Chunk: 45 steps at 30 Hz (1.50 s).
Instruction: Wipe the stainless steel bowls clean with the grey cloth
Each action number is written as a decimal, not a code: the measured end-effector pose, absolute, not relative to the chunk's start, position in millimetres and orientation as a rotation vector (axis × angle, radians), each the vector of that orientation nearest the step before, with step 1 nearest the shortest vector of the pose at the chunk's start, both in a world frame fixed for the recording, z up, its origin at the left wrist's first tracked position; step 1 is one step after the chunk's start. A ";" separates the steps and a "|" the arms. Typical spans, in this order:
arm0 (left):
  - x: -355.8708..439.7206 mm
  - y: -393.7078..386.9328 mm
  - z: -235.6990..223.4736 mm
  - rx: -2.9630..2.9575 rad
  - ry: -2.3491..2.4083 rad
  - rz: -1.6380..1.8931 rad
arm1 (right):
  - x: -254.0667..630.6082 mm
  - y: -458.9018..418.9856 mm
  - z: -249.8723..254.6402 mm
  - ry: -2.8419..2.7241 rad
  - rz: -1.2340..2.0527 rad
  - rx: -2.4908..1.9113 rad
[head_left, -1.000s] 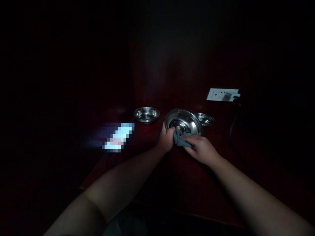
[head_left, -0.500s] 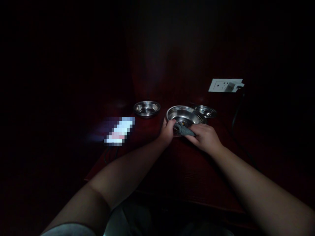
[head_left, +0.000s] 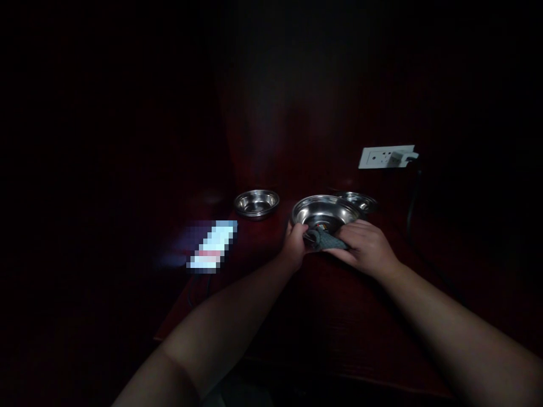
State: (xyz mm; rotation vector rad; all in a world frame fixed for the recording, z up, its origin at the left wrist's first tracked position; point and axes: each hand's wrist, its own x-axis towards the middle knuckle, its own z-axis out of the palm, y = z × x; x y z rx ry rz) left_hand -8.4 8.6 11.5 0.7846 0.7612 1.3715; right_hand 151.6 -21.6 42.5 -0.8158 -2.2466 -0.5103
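Note:
A shiny steel bowl point(head_left: 324, 208) is tilted toward me above the dark red table. My left hand point(head_left: 296, 244) grips its near left rim, thumb on top and the fingers hidden beneath. A grey cloth point(head_left: 328, 240) is bunched in my right hand point(head_left: 365, 246), which presses it over the bowl's near rim. Inside the bowl, a small coloured sticker point(head_left: 322, 226) shows just beyond the cloth.
Another steel bowl point(head_left: 257, 203) stands at the back left, and a steel dish point(head_left: 358, 202) sits behind my right hand. A lit, pixelated phone point(head_left: 214, 246) lies left on the table point(head_left: 314, 316). A wall socket point(head_left: 386, 157) holds a plug with a hanging cable point(head_left: 411, 203).
The whole view has shifted, so everything sits slightly lower in the picture. Both hands keep their hold on the bowl and cloth; the sticker shows a little more.

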 end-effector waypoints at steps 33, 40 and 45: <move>-16.2 8.5 13.1 0.754 0.702 1.182 | 163.8 -17.8 44.8 -2.095 -0.296 -0.921; -15.9 9.9 11.8 0.765 0.594 1.147 | 159.6 -18.7 44.5 -2.120 -0.173 -1.018; -15.7 10.4 9.0 0.788 0.592 1.137 | 156.7 -20.2 44.5 -2.189 -0.070 -1.039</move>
